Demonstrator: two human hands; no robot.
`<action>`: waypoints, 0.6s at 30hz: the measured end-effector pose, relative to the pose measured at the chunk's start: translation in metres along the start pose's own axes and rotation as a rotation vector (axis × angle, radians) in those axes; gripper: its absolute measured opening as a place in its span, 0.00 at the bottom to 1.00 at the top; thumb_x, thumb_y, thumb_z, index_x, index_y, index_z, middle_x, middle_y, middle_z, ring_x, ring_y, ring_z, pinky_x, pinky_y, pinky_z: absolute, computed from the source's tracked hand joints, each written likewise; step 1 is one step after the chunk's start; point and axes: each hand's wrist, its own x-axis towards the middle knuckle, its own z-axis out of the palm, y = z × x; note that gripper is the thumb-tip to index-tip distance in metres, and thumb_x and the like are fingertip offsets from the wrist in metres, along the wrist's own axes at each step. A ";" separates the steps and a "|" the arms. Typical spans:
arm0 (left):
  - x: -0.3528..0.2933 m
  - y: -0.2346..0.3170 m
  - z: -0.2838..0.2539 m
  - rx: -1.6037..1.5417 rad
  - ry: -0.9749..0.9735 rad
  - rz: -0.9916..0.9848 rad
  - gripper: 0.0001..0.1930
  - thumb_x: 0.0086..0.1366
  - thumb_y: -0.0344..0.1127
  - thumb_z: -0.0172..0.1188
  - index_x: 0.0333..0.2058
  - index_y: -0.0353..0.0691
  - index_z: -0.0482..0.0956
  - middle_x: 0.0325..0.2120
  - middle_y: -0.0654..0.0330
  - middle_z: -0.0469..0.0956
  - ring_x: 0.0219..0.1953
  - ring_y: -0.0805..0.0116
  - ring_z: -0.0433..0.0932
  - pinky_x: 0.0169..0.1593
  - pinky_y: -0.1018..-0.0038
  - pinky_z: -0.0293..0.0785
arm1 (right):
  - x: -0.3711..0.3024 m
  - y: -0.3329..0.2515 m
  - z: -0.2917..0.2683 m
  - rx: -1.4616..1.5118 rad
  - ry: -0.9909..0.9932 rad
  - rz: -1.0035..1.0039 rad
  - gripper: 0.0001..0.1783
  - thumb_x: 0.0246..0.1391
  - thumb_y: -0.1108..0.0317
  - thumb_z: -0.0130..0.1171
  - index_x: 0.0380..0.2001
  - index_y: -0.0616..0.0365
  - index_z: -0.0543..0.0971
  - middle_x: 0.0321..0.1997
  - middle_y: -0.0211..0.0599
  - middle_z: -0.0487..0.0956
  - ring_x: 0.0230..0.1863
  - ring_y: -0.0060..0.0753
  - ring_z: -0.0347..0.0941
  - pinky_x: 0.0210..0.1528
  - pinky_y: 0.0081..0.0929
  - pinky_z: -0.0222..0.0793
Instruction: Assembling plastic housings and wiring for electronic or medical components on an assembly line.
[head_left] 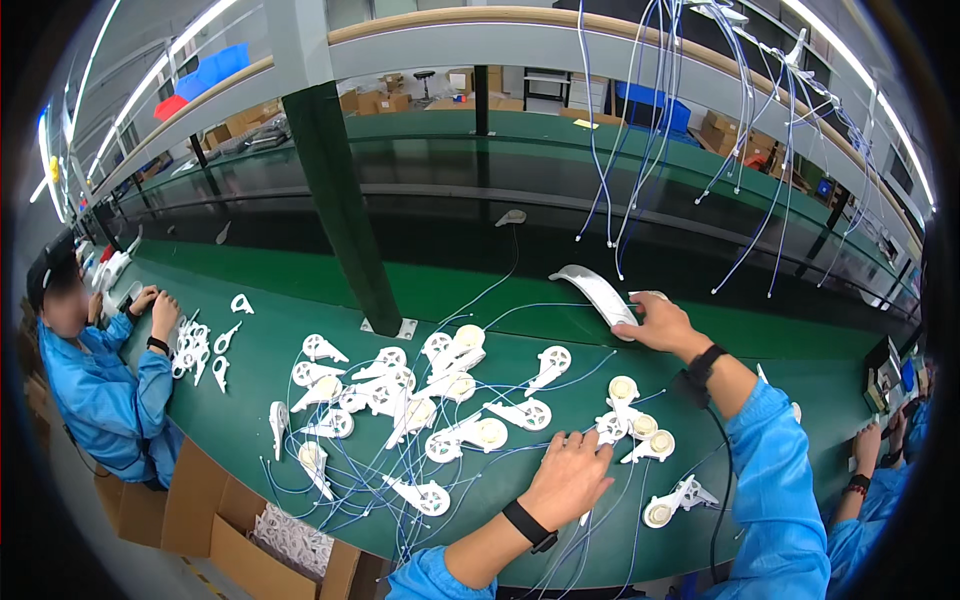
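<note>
My right hand, reaching over the far side of the bench, is closed on the lower end of a white curved plastic piece. A thin blue cable runs left from near that piece. Lower down, my left hand is palm down with its fingers apart, its fingertips beside a cluster of white round-headed parts. To its left lies a wide spread of similar white parts, each with a round disc and a tapered arm, tangled with thin blue and white cables.
A green post rises from the green bench. Behind it runs a dark conveyor belt carrying a white part. Cables hang from the upper rail. A co-worker sits left, near an open carton; another person's hand is right.
</note>
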 end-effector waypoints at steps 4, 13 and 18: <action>0.001 -0.001 0.001 -0.006 0.015 -0.001 0.21 0.54 0.40 0.68 0.43 0.36 0.77 0.40 0.50 0.73 0.44 0.53 0.74 0.53 0.57 0.68 | 0.007 -0.015 0.010 -0.308 -0.018 0.057 0.38 0.41 0.42 0.69 0.50 0.58 0.77 0.45 0.48 0.82 0.46 0.48 0.79 0.48 0.40 0.74; 0.007 -0.007 -0.009 -0.415 0.371 -0.058 0.20 0.62 0.39 0.63 0.50 0.35 0.74 0.41 0.49 0.77 0.44 0.54 0.78 0.47 0.62 0.75 | -0.029 -0.008 -0.042 0.944 -0.415 -0.055 0.35 0.49 0.48 0.67 0.54 0.62 0.74 0.44 0.34 0.81 0.38 0.21 0.75 0.38 0.22 0.71; 0.007 -0.036 -0.007 -2.031 -0.183 -0.212 0.38 0.71 0.64 0.34 0.61 0.34 0.65 0.45 0.40 0.77 0.38 0.51 0.82 0.39 0.64 0.80 | -0.073 -0.023 -0.066 1.004 -0.859 -0.293 0.39 0.45 0.59 0.73 0.60 0.61 0.72 0.55 0.42 0.78 0.53 0.30 0.74 0.58 0.28 0.67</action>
